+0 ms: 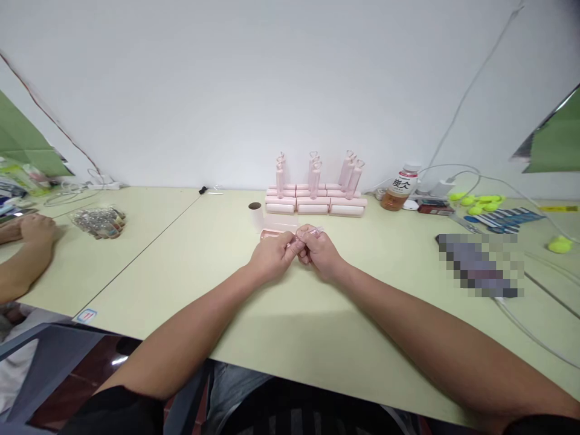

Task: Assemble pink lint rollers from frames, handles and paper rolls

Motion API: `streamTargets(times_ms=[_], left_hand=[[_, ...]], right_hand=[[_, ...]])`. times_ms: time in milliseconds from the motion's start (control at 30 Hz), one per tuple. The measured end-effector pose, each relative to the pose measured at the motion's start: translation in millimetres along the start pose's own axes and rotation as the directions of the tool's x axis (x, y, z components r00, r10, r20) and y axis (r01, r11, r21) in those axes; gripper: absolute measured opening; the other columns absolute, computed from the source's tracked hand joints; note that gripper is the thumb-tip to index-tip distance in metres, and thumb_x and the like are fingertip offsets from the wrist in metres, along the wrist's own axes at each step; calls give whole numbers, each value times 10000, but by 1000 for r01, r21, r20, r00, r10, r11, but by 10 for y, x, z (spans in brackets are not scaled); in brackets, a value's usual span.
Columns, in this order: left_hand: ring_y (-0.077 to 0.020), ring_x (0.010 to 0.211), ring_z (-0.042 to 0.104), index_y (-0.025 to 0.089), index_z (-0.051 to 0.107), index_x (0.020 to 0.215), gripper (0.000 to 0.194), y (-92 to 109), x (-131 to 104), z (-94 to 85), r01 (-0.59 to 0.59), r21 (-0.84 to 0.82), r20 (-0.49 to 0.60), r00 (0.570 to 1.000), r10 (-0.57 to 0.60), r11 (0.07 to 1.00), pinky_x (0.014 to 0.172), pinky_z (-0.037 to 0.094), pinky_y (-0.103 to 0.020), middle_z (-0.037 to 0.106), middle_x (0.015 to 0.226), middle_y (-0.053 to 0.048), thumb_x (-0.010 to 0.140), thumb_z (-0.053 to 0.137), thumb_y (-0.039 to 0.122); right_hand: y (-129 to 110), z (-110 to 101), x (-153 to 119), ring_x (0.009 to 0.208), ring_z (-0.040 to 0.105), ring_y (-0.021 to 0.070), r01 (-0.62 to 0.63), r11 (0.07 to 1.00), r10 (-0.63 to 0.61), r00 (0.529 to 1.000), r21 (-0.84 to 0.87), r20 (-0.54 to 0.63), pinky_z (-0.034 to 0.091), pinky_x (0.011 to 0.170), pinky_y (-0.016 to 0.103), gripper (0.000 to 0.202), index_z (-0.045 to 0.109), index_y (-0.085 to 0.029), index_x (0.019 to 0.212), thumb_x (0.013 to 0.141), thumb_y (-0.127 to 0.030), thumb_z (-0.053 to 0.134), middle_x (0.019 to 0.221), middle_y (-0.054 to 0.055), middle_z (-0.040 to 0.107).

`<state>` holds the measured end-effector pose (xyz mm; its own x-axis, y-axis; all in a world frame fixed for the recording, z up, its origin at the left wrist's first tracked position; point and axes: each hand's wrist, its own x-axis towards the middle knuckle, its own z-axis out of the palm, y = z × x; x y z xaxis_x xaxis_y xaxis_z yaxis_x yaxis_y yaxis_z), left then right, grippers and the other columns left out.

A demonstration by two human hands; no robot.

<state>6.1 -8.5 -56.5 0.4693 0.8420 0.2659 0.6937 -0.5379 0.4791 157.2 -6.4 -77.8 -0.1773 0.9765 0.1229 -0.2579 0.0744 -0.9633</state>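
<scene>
My left hand (273, 256) and my right hand (321, 252) meet over the middle of the table, fingers closed and thumbs together. Between their fingertips shows a small clear pinkish piece (316, 231), mostly hidden, so its kind cannot be told. Just behind the left hand lies an open pink case (270, 233), partly covered by that hand. Beside it a white cardboard tube (256, 216) stands upright with its dark opening up. Farther back are rows of pink boxy cases (312, 209), with several clear pink handled tubes (315, 181) standing upright on them.
A drink bottle (400, 188) stands right of the cases, near cables and a charger (441, 187). Yellow-green items (480, 202) and a blurred dark device (478, 266) lie at right. At left are a bagged bundle (100, 222) and another person's hands (36, 228).
</scene>
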Motion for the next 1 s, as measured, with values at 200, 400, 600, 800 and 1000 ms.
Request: streamTargets(times_ms=[200,400,600,800,1000], left_hand=[[-176,821,677,185,648,789,400,-7,18,-73,-98,-428,25,992,121,898,794,496,-279,740,822,-36,939,455,502],[-190,864,646,179,584,900,330,-47,16,-114,-63,-484,42,995,95,873,815,486,-312,699,838,-34,944,424,464],[-162,771,544,197,444,1061,232,-436,62,-418,252,-221,63,968,-244,942,674,435,-275,591,897,-21,830,455,211],[-129,635,551,179,473,1174,438,-732,84,-640,539,-166,44,840,-540,826,569,427,-249,631,965,-55,754,595,203],[-170,735,629,142,685,1032,305,-786,134,-616,549,-71,9,835,-550,833,644,454,-254,699,917,-79,742,593,123]], right_hand=[[-67,9,-32,340,346,75,21,994,-25,999,108,37,278,340,195,176,530,-216,778,751,-348,643,414,-97,471],[-62,19,-27,337,308,69,81,993,-81,997,83,-2,258,350,196,171,519,-216,787,767,-333,643,396,-107,443],[-30,-62,16,348,348,76,60,997,-67,985,-52,-160,278,361,208,212,509,-222,827,737,-337,662,431,-110,448],[-125,-23,95,425,415,105,67,947,-107,988,-314,-111,338,417,229,238,543,-219,944,719,-251,613,491,-103,459],[-254,62,431,560,452,111,133,783,-219,973,-608,-70,358,523,250,175,557,-197,757,749,-360,622,628,-57,451]])
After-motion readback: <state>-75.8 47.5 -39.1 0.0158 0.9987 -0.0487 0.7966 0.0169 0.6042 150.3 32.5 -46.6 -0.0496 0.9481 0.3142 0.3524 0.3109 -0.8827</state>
